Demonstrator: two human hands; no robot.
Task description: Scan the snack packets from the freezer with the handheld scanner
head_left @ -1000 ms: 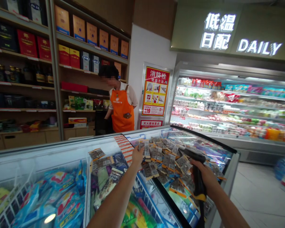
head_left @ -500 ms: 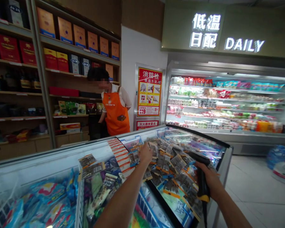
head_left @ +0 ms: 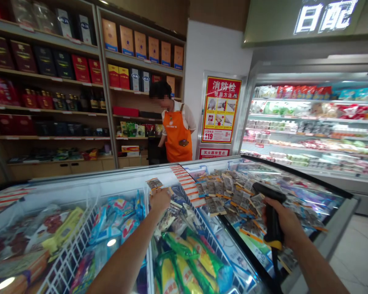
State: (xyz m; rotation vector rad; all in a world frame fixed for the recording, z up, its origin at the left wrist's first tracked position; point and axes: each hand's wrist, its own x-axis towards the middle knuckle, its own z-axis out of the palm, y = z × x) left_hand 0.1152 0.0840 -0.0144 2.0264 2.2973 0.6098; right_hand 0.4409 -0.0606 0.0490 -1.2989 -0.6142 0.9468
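- Left hand moved since half a second ago: off the packets, across the striped strip, now over the next bay. View swung left with it.
- Grip on that hand?
- Can't tell. Back of the hand faces us, fingertips hidden. Loose packet just beyond it, edge of another showing past the fingers.
- Right hand?
- Closed round the scanner by its handle, same as before. Handle near upright, head above the pile, nose toward the left. Cable hangs from the bottom of it.
- Where's the bulk of the packets?
- Spread in a heap on the right side of the freezer, right of the strip, some overlapping. Grey-brown, orange edges on many. Loose one sits left of the strip, well apart from the heap.
- What's around the left hand?
- Yellow-green bags nearer the camera, same bay. Blue bags in the bay to the left.
- Anyone else?
- Person in an orange apron behind the freezer, head bent down. Red sign on the wall beside them.
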